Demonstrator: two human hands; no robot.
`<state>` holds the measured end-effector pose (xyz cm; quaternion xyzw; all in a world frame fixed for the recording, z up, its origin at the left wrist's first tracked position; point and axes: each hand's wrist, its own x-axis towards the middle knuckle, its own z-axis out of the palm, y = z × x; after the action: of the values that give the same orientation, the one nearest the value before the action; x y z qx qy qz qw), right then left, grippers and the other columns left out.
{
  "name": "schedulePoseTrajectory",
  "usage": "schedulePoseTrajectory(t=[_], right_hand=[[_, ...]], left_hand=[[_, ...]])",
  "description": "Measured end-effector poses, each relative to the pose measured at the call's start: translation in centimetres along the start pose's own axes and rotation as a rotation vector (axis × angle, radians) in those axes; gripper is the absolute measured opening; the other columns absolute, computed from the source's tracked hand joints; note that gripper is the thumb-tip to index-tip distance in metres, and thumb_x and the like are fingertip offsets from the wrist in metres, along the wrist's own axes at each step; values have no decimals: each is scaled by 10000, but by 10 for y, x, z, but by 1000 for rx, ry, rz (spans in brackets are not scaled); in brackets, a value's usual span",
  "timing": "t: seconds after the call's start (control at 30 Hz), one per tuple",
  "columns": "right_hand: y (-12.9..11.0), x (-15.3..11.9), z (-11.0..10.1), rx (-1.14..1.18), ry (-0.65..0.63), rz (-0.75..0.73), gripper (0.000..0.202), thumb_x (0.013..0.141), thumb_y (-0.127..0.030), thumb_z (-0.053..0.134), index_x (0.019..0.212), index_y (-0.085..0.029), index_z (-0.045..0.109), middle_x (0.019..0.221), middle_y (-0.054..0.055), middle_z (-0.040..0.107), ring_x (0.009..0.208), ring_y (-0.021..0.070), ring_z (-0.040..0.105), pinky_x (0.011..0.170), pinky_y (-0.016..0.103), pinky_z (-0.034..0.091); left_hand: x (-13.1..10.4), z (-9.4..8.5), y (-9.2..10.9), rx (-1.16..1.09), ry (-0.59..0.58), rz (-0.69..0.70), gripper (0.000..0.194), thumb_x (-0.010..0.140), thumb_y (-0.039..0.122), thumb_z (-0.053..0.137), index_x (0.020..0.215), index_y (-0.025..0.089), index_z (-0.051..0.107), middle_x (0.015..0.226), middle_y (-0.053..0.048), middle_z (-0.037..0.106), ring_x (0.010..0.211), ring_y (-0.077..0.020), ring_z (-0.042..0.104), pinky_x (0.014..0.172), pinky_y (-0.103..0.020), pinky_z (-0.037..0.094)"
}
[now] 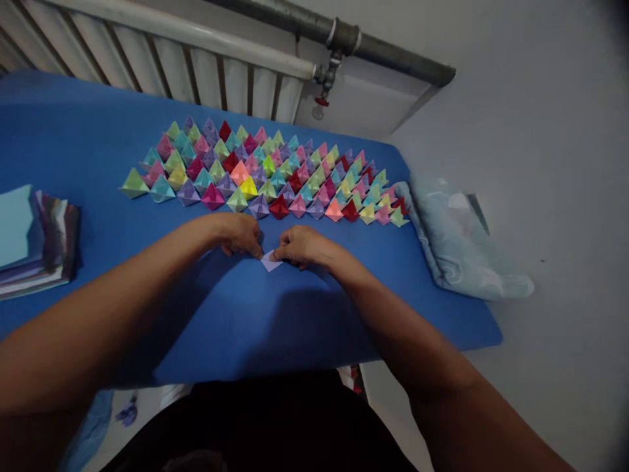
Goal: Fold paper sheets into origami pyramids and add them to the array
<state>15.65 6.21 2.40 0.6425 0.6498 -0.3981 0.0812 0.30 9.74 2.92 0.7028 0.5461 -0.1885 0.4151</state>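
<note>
A small lilac piece of folded paper lies on the blue surface in front of me, one corner pointing toward me. My left hand pinches its left corner, fingers closed. From the other side, my right hand grips the right part of the paper between thumb and fingers. Just beyond both hands stand rows of folded paper boats in many colours. The fingers hide parts of the paper's upper edge.
On the left lies a stack of coloured paper sheets. A folded light-blue blanket rests at the right end of the blue-covered surface. Along the back wall run a white radiator and a metal pipe.
</note>
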Motion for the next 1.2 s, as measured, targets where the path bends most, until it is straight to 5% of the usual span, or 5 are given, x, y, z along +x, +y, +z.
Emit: schedulePoseTrajectory(t=[0.33,0.77,1.0,1.1,1.2], right_hand=[[1,1,2,61,25,-17,294,795,-266,759,631,-181,531,519,-30,548,449,107,533,438,230,467],[6,-7,3,131,46,-44,261,782,-185,746,628,-181,534,501,-49,520,446,93,516,424,197,443],[8,-9,0,170,-4,-3,222,801,-141,711,669,-177,535,506,-59,489,479,79,496,447,174,453],[9,-7,1,140,-3,-1,202,801,-164,712,689,-178,545,523,-57,493,488,82,502,467,181,445],[16,-8,5,121,26,-64,171,795,-169,694,696,-180,555,548,-58,500,502,84,502,482,188,403]], left_hand=[[10,2,7,-26,-57,-51,262,627,165,755,474,164,543,495,-18,513,538,-199,571,604,-383,553],[5,6,9,-28,-29,-56,377,687,289,774,462,174,495,471,-16,490,492,-187,560,566,-356,541],[9,4,6,-17,-56,-72,287,746,307,738,570,160,567,506,-8,506,498,-174,561,583,-346,556],[6,2,13,97,-40,-73,203,764,334,722,709,149,657,611,-42,596,597,-198,621,632,-316,547],[-2,4,28,407,92,85,193,728,298,741,864,162,719,822,-85,703,803,-247,672,714,-290,503]])
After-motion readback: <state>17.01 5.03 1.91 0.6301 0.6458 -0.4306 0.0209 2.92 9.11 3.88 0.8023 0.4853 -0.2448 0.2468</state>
